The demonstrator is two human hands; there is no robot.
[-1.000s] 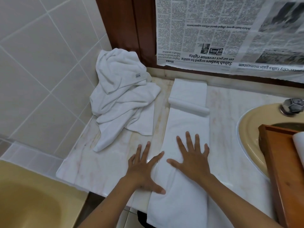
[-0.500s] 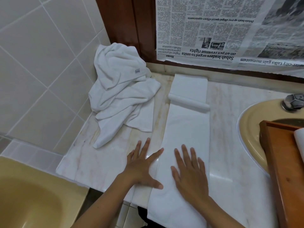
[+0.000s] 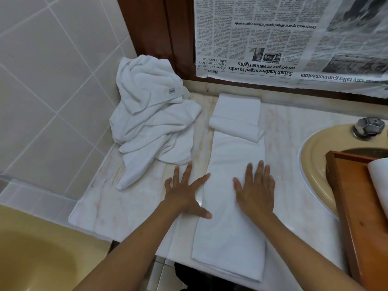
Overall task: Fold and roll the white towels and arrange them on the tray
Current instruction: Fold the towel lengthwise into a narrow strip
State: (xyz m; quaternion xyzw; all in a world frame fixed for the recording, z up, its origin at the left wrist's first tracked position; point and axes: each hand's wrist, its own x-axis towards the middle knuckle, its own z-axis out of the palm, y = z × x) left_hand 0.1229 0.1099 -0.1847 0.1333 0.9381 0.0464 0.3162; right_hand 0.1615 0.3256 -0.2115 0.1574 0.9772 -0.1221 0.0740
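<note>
Long folded white terry-cloth towel (image 3: 231, 206), centre frame: matt, soft nap. Pale veined marble bench (image 3: 126, 206): smooth, slight sheen. Orange-brown wooden tray (image 3: 357, 206), right edge: satin. Faceted chrome metal tap knob (image 3: 369, 128), upper right: glossy.

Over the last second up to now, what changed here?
The right hand slid back toward the person along the folded towel, then forward again toward its far end; the left hand edged forward at its left edge. Both stay flat, nothing gripped or released. The crumpled towels and tray stayed put.
</note>
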